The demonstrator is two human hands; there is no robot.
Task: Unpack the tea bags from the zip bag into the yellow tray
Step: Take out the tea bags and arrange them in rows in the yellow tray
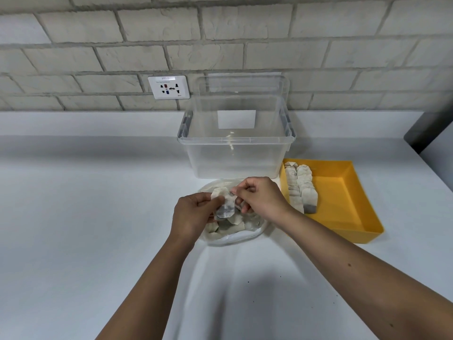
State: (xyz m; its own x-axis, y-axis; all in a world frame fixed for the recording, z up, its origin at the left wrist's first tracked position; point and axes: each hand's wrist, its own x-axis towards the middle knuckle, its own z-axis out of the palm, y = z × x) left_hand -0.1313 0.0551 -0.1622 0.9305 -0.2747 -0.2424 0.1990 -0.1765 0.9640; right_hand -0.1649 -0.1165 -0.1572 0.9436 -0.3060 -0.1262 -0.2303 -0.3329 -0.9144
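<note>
Near the middle of the white counter (pixel 85 217), both hands meet just above the clear zip bag (pixel 235 238), which lies on the counter with a heap of loose tea bags (pixel 232 224) inside it. The left grip (pixel 193 212) has its thumb and curled fingers closed on the left edge of a single tea bag (pixel 226 204). The right grip (pixel 262 197) pinches the same bag's upper right edge between thumb and forefinger, its other fingers curled under. This held tea bag hangs tilted between the two hands, its dark contents gathered at the lower end.

Just right of the zip bag sits the yellow tray (pixel 343 192), with an overlapping row of tea bags (pixel 300 187) lined along its left wall. A clear plastic tub (pixel 235 155) stands just beyond the zip bag, a white label on its far side. Further left, a wall socket (pixel 168 87) is set in the pale brick wall (pixel 220 33)
</note>
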